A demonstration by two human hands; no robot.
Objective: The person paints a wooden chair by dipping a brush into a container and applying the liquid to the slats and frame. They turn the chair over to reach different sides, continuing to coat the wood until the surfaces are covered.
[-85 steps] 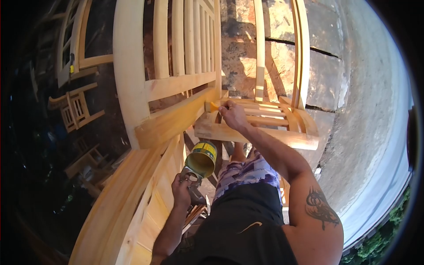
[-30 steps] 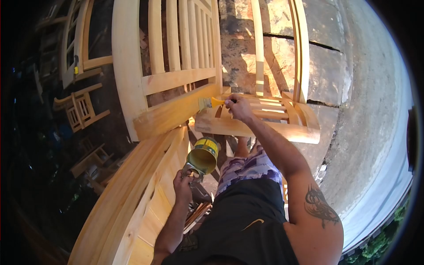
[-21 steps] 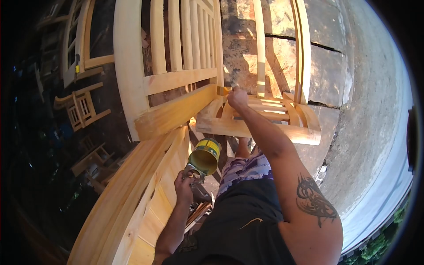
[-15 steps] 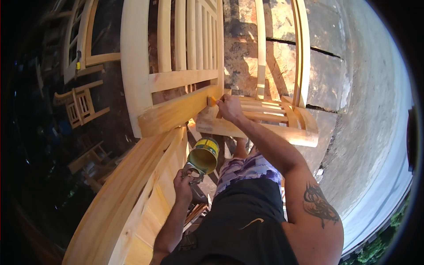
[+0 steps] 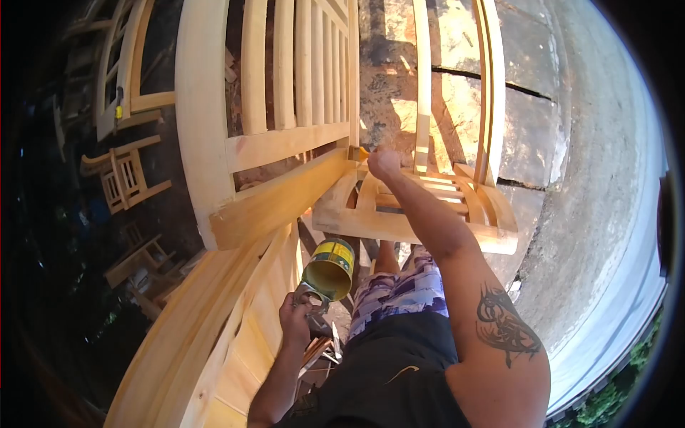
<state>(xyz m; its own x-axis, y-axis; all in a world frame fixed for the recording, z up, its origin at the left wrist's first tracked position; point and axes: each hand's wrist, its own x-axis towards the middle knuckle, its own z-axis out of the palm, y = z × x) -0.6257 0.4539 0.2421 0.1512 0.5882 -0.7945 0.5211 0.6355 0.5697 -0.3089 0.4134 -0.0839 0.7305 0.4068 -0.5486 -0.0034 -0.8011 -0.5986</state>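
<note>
My right hand (image 5: 385, 164) is closed on a small paintbrush (image 5: 362, 153) with a yellow-orange handle. Its bristle end touches the far end of a wide wooden rail (image 5: 275, 196), whose surface looks wet and golden. This rail belongs to a slatted pale wood frame (image 5: 203, 100). Lower down, my left hand (image 5: 294, 321) grips a grey metal holder (image 5: 312, 298) fixed to a yellow-labelled paint can (image 5: 330, 267). The can is tilted, its mouth facing me, with yellowish-brown coating inside.
A slatted wooden piece (image 5: 421, 214) with a curved edge stands under my right forearm. Long stacked boards (image 5: 193, 321) run along my left side. More wooden furniture (image 5: 125, 175) stands at far left. A pale wall or sheet (image 5: 614, 285) rises at right.
My right hand and the brush have moved slightly right, to the rail's far end. The view has shifted, so the frame sits lower and further left. The left hand still holds the can.
</note>
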